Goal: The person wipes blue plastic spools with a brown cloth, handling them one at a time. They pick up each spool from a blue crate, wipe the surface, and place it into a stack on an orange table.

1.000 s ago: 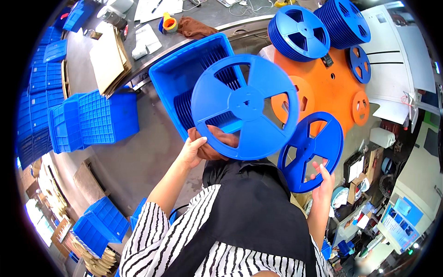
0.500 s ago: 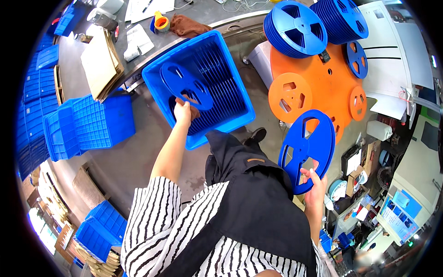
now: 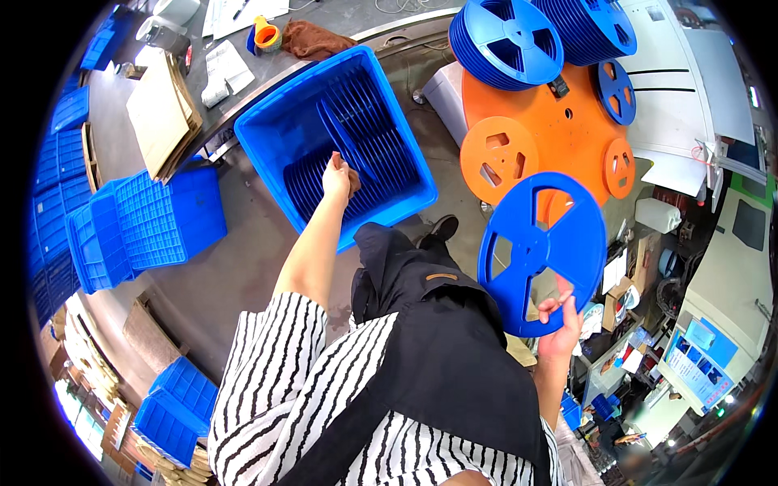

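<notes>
At right of centre in the frame, a flat, bright blue plastic disc with wide cut-outs is held up at a tilt. The right hand has its grip clamped on the lower rim of this disc, fingers partly through a cut-out.

At upper centre, the left hand is inside a deep, rectangular blue plastic bin. It touches the lower part of a thin, darker blue disc, seen nearly edge-on between two packed rows of blue discs. The fingers are bent, but whether that grip is closed on the thin disc cannot be told.

In the upper right, a broad orange surface carries two stacks of blue reels; the nearer stack faces the camera, the farther stack just beside it. A round orange plastic disc with cut-outs is at its left edge.

In the upper left, a crumpled brown cloth lies on a dark grey surface.
</notes>
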The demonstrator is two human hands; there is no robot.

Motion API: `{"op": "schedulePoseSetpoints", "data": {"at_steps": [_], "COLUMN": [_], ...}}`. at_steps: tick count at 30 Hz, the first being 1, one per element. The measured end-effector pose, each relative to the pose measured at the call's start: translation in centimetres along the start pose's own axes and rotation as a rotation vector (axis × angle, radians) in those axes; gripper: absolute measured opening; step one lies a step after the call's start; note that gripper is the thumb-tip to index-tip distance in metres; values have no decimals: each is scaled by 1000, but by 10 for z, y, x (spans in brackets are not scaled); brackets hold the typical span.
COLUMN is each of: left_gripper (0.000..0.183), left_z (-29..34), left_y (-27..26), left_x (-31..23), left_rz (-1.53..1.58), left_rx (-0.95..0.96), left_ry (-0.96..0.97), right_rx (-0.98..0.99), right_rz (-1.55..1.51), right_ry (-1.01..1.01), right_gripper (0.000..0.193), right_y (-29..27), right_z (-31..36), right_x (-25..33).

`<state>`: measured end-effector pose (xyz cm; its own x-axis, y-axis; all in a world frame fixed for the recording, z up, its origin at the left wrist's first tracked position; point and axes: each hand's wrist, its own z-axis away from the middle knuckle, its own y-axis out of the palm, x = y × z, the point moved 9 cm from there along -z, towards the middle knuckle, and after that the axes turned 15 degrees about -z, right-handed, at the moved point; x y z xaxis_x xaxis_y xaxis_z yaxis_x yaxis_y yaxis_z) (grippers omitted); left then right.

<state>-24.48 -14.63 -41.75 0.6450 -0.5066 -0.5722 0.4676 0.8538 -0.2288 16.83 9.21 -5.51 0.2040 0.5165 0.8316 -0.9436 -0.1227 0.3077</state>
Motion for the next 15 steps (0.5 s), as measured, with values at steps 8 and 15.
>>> {"op": "schedulePoseSetpoints", "data": {"at_steps": [8,15], "left_gripper": [41,58], "left_z": [182,375], "left_y": [38,124], "left_x": [-137,-231], "left_rz": [193,-975], "left_rx": [395,132], "left_ry": [497,1429], "right_rx": [298,396], "right_rz": [-616,-768], "right_ry": [87,285], "right_gripper": [31,33], "right_y": [38,59], "right_z": [-4,6], "right_x": [12,-17]}}
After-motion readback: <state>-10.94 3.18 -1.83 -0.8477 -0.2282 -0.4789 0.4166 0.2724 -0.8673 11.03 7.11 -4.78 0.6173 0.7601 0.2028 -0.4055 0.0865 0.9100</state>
